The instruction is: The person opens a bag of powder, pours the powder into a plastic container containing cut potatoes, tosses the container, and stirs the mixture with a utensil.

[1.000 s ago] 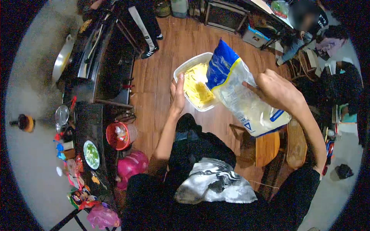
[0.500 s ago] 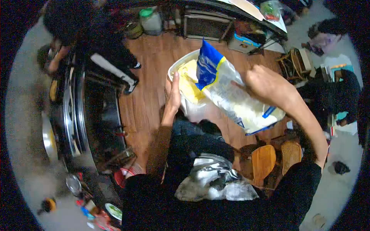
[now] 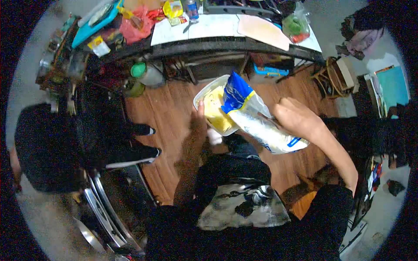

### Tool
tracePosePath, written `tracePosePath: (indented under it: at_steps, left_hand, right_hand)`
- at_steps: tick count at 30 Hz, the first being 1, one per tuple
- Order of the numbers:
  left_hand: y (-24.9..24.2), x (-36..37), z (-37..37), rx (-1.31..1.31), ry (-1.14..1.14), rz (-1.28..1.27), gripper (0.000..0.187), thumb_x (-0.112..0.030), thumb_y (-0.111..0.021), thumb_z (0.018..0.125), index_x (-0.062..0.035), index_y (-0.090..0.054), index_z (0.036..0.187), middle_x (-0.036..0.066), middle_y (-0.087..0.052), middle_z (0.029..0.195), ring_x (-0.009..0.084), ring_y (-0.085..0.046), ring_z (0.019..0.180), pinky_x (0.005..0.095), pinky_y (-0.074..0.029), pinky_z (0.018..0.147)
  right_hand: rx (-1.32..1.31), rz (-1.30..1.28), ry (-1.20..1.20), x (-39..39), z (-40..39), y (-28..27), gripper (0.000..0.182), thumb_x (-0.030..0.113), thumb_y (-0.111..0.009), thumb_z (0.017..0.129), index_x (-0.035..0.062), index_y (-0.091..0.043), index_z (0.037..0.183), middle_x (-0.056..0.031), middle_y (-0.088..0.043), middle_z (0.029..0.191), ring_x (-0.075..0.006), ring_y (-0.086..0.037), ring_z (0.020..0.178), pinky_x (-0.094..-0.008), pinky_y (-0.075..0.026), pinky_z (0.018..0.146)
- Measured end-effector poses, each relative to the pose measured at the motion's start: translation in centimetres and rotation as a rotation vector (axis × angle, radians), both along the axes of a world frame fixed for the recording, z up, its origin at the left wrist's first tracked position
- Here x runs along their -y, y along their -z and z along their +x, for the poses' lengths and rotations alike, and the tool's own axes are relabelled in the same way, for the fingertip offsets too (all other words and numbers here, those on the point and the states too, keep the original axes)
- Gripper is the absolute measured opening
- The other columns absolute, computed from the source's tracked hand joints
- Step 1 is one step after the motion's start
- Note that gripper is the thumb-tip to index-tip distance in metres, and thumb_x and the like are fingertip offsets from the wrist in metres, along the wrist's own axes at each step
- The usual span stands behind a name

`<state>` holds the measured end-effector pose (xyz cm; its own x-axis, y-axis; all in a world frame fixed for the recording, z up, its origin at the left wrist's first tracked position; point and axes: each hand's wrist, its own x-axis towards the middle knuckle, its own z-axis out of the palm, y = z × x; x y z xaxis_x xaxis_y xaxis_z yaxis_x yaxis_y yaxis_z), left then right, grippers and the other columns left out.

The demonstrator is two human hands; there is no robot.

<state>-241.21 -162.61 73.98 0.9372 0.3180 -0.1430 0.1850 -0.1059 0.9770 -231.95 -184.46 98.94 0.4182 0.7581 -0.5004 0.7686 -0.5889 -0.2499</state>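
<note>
Head view: the left hand [image 3: 201, 116] grips the tub [image 3: 201, 93] at its left side, thumb over the rim, other fingers hidden. The right hand [image 3: 292, 114] is curled tight on the bag [image 3: 261, 129], its fingertips mostly out of sight. Pale strips [image 3: 217, 112] lie in the tub, between the hands; the bag's blue end overlaps the tub's right side. I cannot tell whether that end is unsealed. The bag's bulk sags below the right hand; if its weight drags the rim down or the one-sided left grip twists, strips could spill onto the floor [image 3: 167, 115] beneath both hands.
</note>
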Motion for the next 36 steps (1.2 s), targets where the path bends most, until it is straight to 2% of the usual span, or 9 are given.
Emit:
tracePosePath:
  at_steps: [7,20,22,23,26,30,32,34,36]
  left_hand:
    - [1.7,-0.9,-8.3,-0.118,0.236,1.191,0.041,-0.024,-0.04,0.093,0.0017,-0.038,0.124,0.025,-0.048,0.12,0.0339,-0.052,0.104,0.0405,-0.045,0.082]
    - [16.2,-3.4,23.9,-0.222,-0.013,0.082,0.038,-0.017,-0.039,0.092,-0.0011,-0.035,0.125,0.029,-0.047,0.116,0.0413,-0.054,0.095,0.0458,-0.047,0.073]
    - [18.1,-4.6,25.3,0.549,0.191,0.865,0.035,-0.01,-0.04,0.089,-0.0011,-0.037,0.123,0.027,-0.05,0.108,0.0403,-0.055,0.088,0.0449,-0.047,0.07]
    - [17.6,-4.5,26.1,0.299,0.33,0.755,0.035,-0.006,-0.045,0.084,0.0014,-0.042,0.118,0.025,-0.051,0.104,0.0401,-0.055,0.087,0.045,-0.047,0.068]
    - [18.7,-4.3,29.3,0.222,0.289,0.5,0.032,-0.006,-0.046,0.085,0.0023,-0.044,0.116,0.025,-0.051,0.104,0.0411,-0.054,0.085,0.0449,-0.047,0.065]
    - [18.0,-4.9,31.3,0.175,0.26,0.548,0.032,-0.017,-0.045,0.09,0.005,-0.045,0.114,0.026,-0.049,0.112,0.0406,-0.048,0.1,0.0459,-0.04,0.086]
    - [15.1,-4.3,30.4,-0.119,0.14,0.48,0.036,-0.021,-0.047,0.089,0.0051,-0.046,0.113,0.026,-0.049,0.113,0.0391,-0.044,0.107,0.0465,-0.033,0.093]
    - [16.2,-3.8,29.0,0.109,-0.192,1.093,0.046,-0.031,-0.05,0.088,0.0026,-0.043,0.118,0.024,-0.051,0.106,0.0366,-0.049,0.099,0.0433,-0.039,0.085]
    - [11.1,-2.6,26.4,-0.102,0.108,0.188,0.055,-0.038,-0.049,0.088,0.0009,-0.037,0.125,0.02,-0.052,0.105,0.0303,-0.053,0.094,0.0391,-0.043,0.081]
  right_hand:
    - [0.083,0.124,0.159,-0.5,-5.6,0.8,0.017,0.013,-0.054,0.076,-0.0023,-0.06,0.073,-0.0227,-0.06,0.073,-0.0386,-0.06,0.073,-0.0452,-0.048,0.068]
    - [0.094,0.287,0.544,-3.2,13.4,12.9,0.027,0.023,-0.052,0.086,-0.0023,-0.061,0.087,-0.0269,-0.058,0.071,-0.0421,-0.057,0.069,-0.0476,-0.045,0.066]
    - [0.052,0.197,0.586,-3.6,16.0,14.3,0.028,0.023,-0.052,0.086,-0.0035,-0.061,0.086,-0.0273,-0.058,0.072,-0.0419,-0.057,0.07,-0.0474,-0.046,0.067]
    - [0.022,0.125,0.6,-3.6,16.4,14.9,0.03,0.024,-0.052,0.087,-0.0046,-0.06,0.085,-0.0277,-0.058,0.072,-0.0418,-0.057,0.071,-0.0471,-0.046,0.067]
    - [0.123,0.178,0.598,-4.2,18.7,16.8,0.039,0.028,-0.049,0.088,-0.0071,-0.06,0.077,-0.0289,-0.057,0.07,-0.0427,-0.057,0.071,-0.0466,-0.046,0.066]
    - [-0.02,0.128,0.664,-5.2,21.6,18.2,0.047,0.032,-0.048,0.089,-0.0073,-0.058,0.065,-0.0299,-0.056,0.067,-0.0437,-0.057,0.069,-0.0467,-0.046,0.066]
    - [-0.004,0.125,0.664,-5.6,22.2,18.4,0.048,0.033,-0.049,0.089,-0.0075,-0.057,0.066,-0.0302,-0.056,0.068,-0.0436,-0.057,0.069,-0.0472,-0.046,0.066]
    - [-0.01,0.121,0.726,-5.6,23.1,18.6,0.05,0.036,-0.048,0.089,-0.0082,-0.057,0.067,-0.0299,-0.056,0.068,-0.0437,-0.057,0.069,-0.047,-0.045,0.066]
    - [-0.041,0.105,0.748,-5.6,23.6,17.9,0.049,0.036,-0.048,0.089,-0.0088,-0.057,0.07,-0.0299,-0.056,0.069,-0.0433,-0.057,0.07,-0.0463,-0.045,0.066]
